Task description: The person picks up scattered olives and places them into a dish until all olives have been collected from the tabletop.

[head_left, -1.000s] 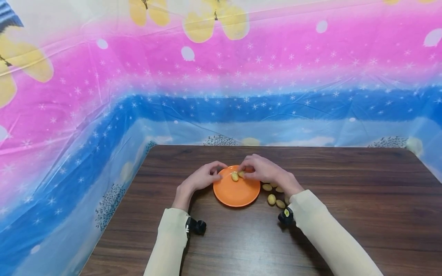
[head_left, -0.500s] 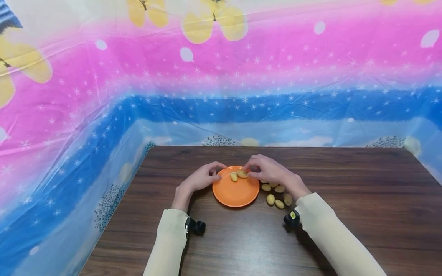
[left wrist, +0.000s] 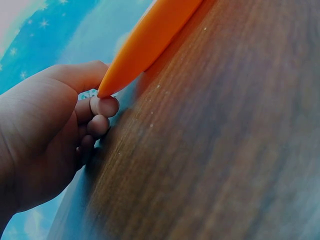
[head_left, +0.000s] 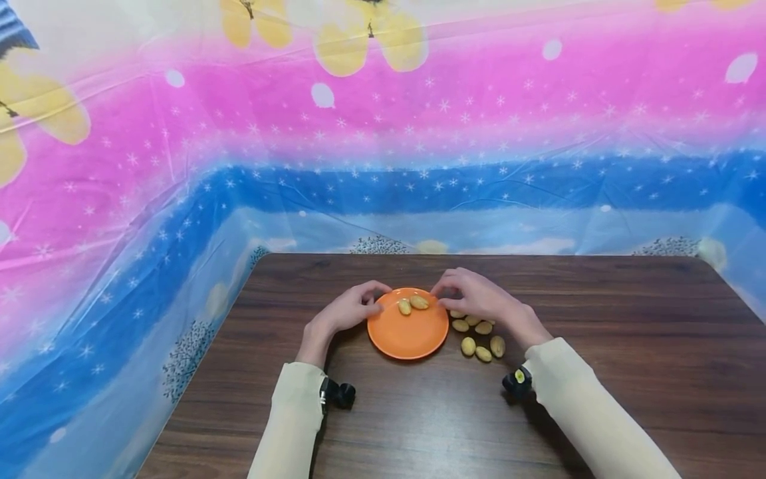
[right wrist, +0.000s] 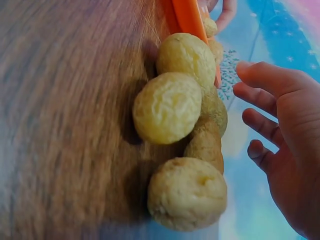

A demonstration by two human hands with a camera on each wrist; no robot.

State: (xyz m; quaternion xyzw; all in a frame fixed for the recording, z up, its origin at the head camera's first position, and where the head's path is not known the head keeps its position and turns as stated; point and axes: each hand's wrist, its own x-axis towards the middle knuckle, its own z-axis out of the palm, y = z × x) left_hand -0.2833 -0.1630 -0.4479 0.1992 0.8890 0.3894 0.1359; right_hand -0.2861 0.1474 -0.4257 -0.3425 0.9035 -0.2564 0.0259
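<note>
An orange plate [head_left: 408, 336] lies on the table, bearing two small yellowish potatoes [head_left: 419, 303] near its far rim. My left hand [head_left: 347, 308] pinches the plate's left rim between thumb and fingers; in the left wrist view the thumb lies on one face of the rim and fingertips on the other. Over the plate's right edge, my right hand [head_left: 475, 294] hovers with loosely bent fingers and nothing between them. Beside the plate on the right, several more wrinkled potatoes [right wrist: 168, 108] lie on the table, some partly hidden beneath my right hand in the head view.
The dark wooden table [head_left: 628, 372] has its far edge against a hanging pink and blue cloth [head_left: 383, 146]. Each sleeve bears a small black wrist camera [head_left: 344, 395] at its cuff.
My right hand has let go of a potato on the plate and drawn back to the right, uncovering more loose potatoes. The left hand keeps its hold on the rim.
</note>
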